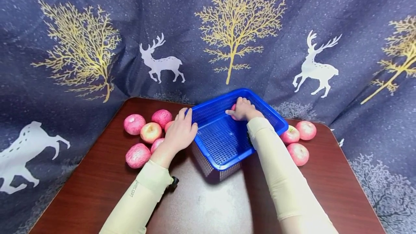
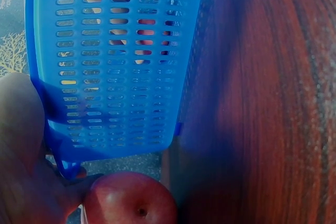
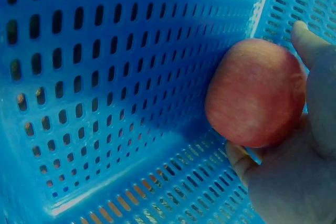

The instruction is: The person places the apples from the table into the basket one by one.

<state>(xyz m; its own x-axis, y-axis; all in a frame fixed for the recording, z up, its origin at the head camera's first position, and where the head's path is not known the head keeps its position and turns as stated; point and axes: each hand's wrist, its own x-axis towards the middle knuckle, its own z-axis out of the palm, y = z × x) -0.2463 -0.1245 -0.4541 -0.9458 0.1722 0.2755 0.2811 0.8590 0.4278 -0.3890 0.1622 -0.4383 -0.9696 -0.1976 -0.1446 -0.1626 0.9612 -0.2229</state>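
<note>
A blue perforated plastic basket (image 1: 224,136) sits at a slant near the back of the table. My left hand (image 1: 180,131) grips its left rim, with the thumb (image 2: 21,103) over the edge in the left wrist view. Inside the basket, my right hand (image 1: 243,109) holds a red apple (image 3: 257,93), its thumb and fingers on opposite sides. From the head view that apple is mostly hidden behind the hand. A red apple (image 2: 131,200) shows close by the left fingers in the left wrist view.
Left of the basket lies a group of several apples (image 1: 138,155), partly behind my left hand. More apples (image 1: 298,154) lie by the basket's right corner. A dark curtain (image 1: 195,46) with deer and trees hangs behind the brown table (image 1: 107,190).
</note>
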